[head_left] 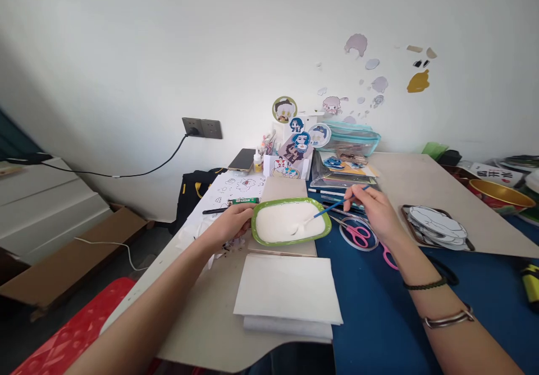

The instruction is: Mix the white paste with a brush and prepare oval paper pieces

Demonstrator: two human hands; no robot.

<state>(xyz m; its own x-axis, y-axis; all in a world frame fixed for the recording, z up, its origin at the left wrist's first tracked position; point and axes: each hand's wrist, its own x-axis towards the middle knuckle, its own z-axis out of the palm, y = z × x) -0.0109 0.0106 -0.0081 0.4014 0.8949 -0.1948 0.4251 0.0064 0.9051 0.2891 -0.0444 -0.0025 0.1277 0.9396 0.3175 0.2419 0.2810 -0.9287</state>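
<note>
on the table (189, 313), just beyond a white paper stack (290, 285), sits a green-rimmed dish (328, 227); our left hand (234, 223) grips its left edge, while our right hand (373, 209) pinches a blue-handled brush (330, 209), its tip at the white contents (273, 222).

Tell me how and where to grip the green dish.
Probably grip the green dish by its left rim, from the left, as the left hand does: the rim surrounds the white interior, and the blue brush in the right hand crosses the right side.
</note>
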